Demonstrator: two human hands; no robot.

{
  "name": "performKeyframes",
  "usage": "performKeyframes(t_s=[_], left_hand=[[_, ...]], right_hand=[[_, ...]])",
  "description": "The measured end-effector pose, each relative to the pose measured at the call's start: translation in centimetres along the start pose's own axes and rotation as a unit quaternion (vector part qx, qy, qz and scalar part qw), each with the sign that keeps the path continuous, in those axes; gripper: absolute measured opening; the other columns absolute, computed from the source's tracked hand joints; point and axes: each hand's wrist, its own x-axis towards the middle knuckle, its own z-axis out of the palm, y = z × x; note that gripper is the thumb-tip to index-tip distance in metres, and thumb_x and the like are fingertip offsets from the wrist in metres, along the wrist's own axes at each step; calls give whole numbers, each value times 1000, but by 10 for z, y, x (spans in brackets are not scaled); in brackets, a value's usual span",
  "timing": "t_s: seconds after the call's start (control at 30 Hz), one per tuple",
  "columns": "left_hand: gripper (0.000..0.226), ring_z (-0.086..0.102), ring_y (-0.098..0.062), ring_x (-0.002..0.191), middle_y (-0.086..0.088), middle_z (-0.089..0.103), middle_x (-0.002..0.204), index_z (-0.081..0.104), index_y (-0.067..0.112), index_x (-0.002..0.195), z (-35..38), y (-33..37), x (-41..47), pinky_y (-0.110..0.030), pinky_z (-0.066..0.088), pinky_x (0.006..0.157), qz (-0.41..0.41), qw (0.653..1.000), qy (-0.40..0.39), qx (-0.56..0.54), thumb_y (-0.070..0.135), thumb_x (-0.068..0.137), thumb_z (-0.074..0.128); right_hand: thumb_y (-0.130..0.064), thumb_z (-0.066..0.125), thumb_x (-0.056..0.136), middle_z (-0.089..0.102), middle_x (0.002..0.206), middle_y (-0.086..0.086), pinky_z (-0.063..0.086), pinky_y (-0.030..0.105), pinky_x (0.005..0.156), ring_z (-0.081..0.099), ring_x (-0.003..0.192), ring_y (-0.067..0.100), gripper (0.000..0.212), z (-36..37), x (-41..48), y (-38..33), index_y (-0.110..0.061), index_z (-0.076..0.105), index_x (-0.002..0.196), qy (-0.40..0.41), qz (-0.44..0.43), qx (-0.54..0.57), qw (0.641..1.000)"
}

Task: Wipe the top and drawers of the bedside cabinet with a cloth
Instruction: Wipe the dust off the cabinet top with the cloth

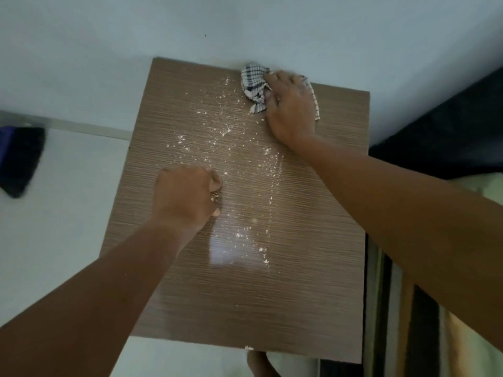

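Wood-grain laminate cabinet top [299, 268], glossy, is scattered with white powder [226, 129]. Right hand [290, 110] presses a crumpled checked cloth [253, 83] flat at the far edge. Left hand [185, 197], fisted, rests mid-surface.

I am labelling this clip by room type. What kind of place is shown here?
Probably a bedroom at home. A wood-grain bedside cabinet stands against a plain wall, with what looks like bedding beside it. The right hand presses a checked cloth on its dusty top.
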Motion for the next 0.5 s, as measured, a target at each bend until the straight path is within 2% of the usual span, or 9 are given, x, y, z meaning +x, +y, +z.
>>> performKeyframes(t_s=[0.13,0.3,0.37,0.43,0.5], left_hand=[[58,62,-19,121,10,65,133,66,35,129,-2,4,1,-41,33,110,4,1000,-4,11,42,74,85],[61,59,-20,124,11,63,135,64,32,132,2,2,-1,-42,37,112,16,999,-9,-32,40,75,84],[57,60,-21,121,10,66,130,64,35,132,5,-4,-2,-45,37,111,28,999,0,-35,43,78,81],[50,57,-24,125,7,65,132,64,36,131,9,-12,-7,-53,28,113,56,998,31,-19,50,84,73],[50,48,-28,135,5,58,142,59,38,136,18,-21,-18,-63,10,117,87,995,51,6,53,89,66]], right_hand=[[-33,37,104,42,156,-1,23,44,123,31,147,24,45,-10,-35,11,-29,44,148,-58,-38,-19,997],[-32,38,105,39,158,-1,15,41,125,27,150,23,44,-10,-146,-9,-30,42,149,-85,-37,-7,996],[-30,41,104,40,157,-1,16,42,125,28,149,23,44,-6,-191,-21,-31,45,148,-86,-28,6,996],[-27,46,102,45,154,0,19,43,124,32,147,24,43,-3,-228,-34,-29,50,145,-76,-29,27,996],[-25,48,100,51,150,1,24,44,121,39,144,25,42,0,-264,-43,-26,55,141,-58,-32,33,997]])
